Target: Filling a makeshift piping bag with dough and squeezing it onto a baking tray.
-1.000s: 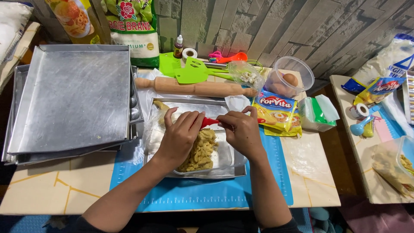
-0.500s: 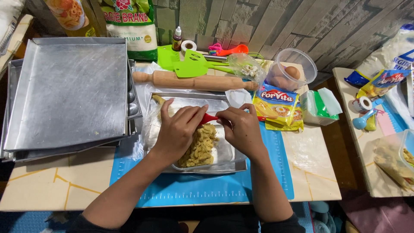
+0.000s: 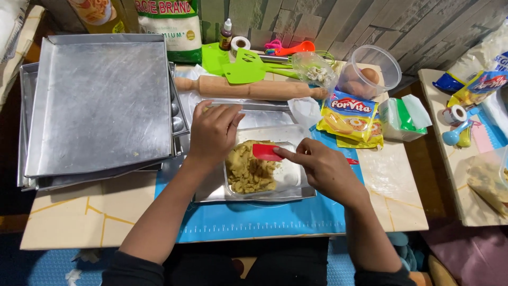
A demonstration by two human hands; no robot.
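Since a second before, the two hands had drawn apart over the dough; they had lain close together on top of it, hiding most of it, and now the yellowish dough (image 3: 248, 170) showed plainly, heaped in the left part of a clear plastic container (image 3: 290, 139) that sat inside a shallow metal tray (image 3: 254, 197) on the blue mat (image 3: 254, 220). The left hand (image 3: 211, 132) had slid to the container's left edge, fingers (image 3: 228, 115) loosely spread and curled down, resting on the rim and holding nothing that could be made out; the right hand (image 3: 323, 168) had pulled back to the right, its thumb and forefinger pinched shut on a small red scraper (image 3: 266, 152), whose blade lay against the top of the dough. The bared right half of the container looked pale and smeared; by judgement, the dough had been gathered to one side and the scraper was working its edge, so the mass was still loose and crumbly rather than a smooth lump. On the tabletop (image 3: 69, 222) behind lay a wooden rolling pin (image 3: 248, 89) and a green spatula (image 3: 248, 66); a stack of metal baking trays (image 3: 100, 100) stood just left of the left hand; a yellow packet (image 3: 349, 114) and a tub of eggs (image 3: 370, 69) lay to the right, well clear of the work.
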